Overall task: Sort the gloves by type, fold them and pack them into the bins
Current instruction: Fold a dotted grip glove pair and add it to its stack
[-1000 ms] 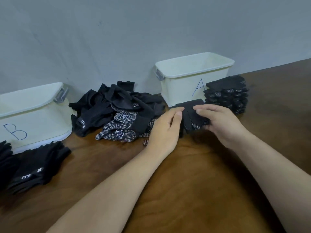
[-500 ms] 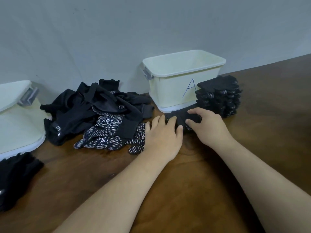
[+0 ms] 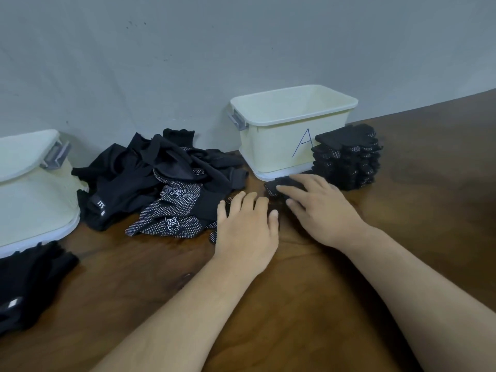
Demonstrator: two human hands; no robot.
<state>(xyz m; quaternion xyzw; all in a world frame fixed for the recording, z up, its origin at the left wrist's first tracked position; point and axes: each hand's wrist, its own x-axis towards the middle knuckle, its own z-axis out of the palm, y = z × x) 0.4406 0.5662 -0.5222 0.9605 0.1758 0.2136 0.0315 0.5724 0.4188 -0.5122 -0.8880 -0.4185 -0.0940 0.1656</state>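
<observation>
Gone from pinching the folded dotted glove [image 3: 279,185] to pressing it onto the tabletop [image 3: 308,291] under straight, slightly spread fingers of left hand [image 3: 247,226] and right hand [image 3: 319,210], bin A [image 3: 276,146] just beyond the fingertips (fold apparently set, stacking likely next).

The left arm [image 3: 171,320] and the right arm [image 3: 418,280] are bare and reach forward, coming close together at the hands. The left hand [image 3: 245,229] lies flat with its palm down, fingers straight, a little spread and pointing away. The right hand [image 3: 322,213] is just beside it, palm down too, its fingers [image 3: 291,189] stretched out flat, pointing forward and left.
</observation>
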